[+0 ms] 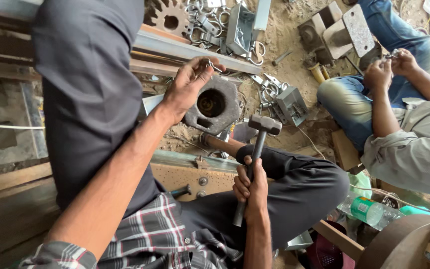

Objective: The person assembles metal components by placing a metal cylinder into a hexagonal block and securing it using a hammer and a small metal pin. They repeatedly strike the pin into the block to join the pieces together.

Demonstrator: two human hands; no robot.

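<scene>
The person's left hand is curled shut, pinching a small metal ring just above a heavy iron block with a round hole. The right hand grips tight around a hammer, its head just beside the block. Another person sits nearby.

Open air between hammer head and iron block; scrap brackets crowd the right, steel rail blocks behind.
</scene>
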